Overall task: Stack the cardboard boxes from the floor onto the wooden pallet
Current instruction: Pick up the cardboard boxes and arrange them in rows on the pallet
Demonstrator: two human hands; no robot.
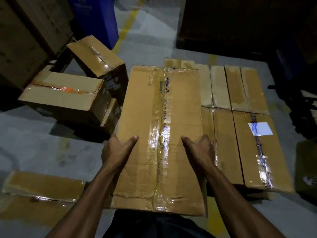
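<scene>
Both hands, left hand and right hand, are gripping the long taped carton, thumbs on top, fingers hidden underneath. It is probably being placed; next, squaring it against the stacked cartons.

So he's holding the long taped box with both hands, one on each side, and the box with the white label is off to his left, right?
Not quite. In the head view the left hand and right hand do grip the long taped box by its sides, but the box with the white label lies to his right, not his left.
</scene>
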